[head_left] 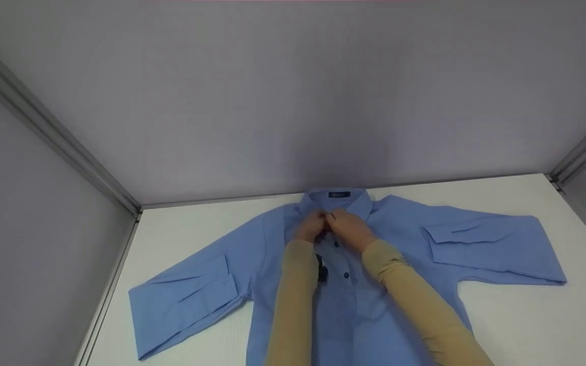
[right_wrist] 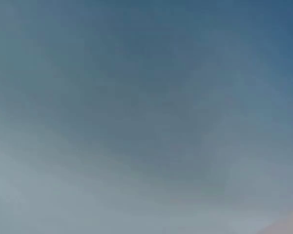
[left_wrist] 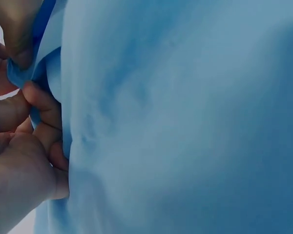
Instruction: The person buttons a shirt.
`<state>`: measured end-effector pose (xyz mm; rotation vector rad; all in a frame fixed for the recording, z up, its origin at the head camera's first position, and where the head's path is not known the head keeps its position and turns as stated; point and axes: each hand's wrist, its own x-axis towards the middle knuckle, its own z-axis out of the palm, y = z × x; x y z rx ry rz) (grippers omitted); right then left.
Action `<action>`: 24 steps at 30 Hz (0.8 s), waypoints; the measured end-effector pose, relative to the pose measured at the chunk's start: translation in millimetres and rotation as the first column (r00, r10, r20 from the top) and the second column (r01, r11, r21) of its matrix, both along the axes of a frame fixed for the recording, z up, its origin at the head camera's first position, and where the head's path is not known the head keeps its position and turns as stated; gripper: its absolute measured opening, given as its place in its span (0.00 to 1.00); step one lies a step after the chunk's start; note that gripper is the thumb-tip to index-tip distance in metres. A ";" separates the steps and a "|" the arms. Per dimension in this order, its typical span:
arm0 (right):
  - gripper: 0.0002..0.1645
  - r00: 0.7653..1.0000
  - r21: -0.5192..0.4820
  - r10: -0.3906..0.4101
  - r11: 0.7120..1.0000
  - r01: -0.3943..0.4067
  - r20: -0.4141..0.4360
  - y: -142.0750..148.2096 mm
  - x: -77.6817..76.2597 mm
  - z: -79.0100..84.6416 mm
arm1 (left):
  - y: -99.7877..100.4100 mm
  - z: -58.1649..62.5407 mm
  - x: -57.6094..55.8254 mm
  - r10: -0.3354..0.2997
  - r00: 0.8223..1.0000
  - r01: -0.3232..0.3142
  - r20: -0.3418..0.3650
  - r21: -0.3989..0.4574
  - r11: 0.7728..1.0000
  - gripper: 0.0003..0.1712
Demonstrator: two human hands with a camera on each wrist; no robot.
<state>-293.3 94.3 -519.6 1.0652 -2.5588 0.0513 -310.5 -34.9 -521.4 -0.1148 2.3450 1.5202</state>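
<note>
A light blue button-up shirt (head_left: pixel 333 315) lies face up, its collar (head_left: pixel 361 204) toward the wall. Just below the collar, my left hand (head_left: pixel 311 226) and right hand (head_left: pixel 350 229) meet at the front placket. Seen from the left wrist, the left hand's bent fingers (left_wrist: pixel 44 109) pinch a folded edge of the cloth. Right beside them, the right hand's fingers (left_wrist: pixel 19 44) pinch the same edge from above. Dark buttons (head_left: pixel 346 275) run down the front below the hands. Blurred blue cloth (right_wrist: pixel 146 107) fills the right wrist view.
Both shirt sleeves are folded back, the left-side sleeve (head_left: pixel 186 295) and the right-side sleeve (head_left: pixel 496 246). Under the shirt is a white table (head_left: pixel 527 325). A grey back wall (head_left: pixel 272 101) and side panels with metal framing (head_left: pixel 54 127) enclose it.
</note>
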 end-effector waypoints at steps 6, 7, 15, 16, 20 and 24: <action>0.09 1.000 0.046 -0.003 0.999 0.002 0.021 -5.5 -3.1 6.3 | -4.1 1.6 -2.0 0.038 0.999 -0.038 0.024 -0.007 0.999 0.03; 0.09 1.000 0.053 -0.006 0.999 0.005 0.023 -6.3 -3.3 7.3 | -5.1 1.5 -2.3 0.041 0.999 -0.041 0.020 0.006 0.999 0.02; 0.10 0.999 0.055 -0.007 0.998 0.005 0.035 -12.4 -5.9 12.6 | -15.4 -1.6 -6.0 0.005 0.999 -0.007 0.035 0.065 0.998 0.01; 0.10 0.999 0.054 -0.009 0.999 0.007 0.035 -12.5 -6.3 12.8 | -15.9 -1.5 -6.3 0.010 0.999 -0.013 0.045 0.068 0.998 0.03; 0.08 0.999 0.038 -0.008 0.999 0.006 0.039 -13.1 -8.2 13.7 | -16.9 -0.6 -7.3 0.029 0.999 -0.030 0.038 0.029 0.999 0.11; 0.08 1.000 0.036 0.018 0.999 -0.017 -0.011 -12.9 -9.4 16.9 | -15.8 -2.5 -8.5 0.080 0.995 -0.085 0.056 0.110 0.990 0.08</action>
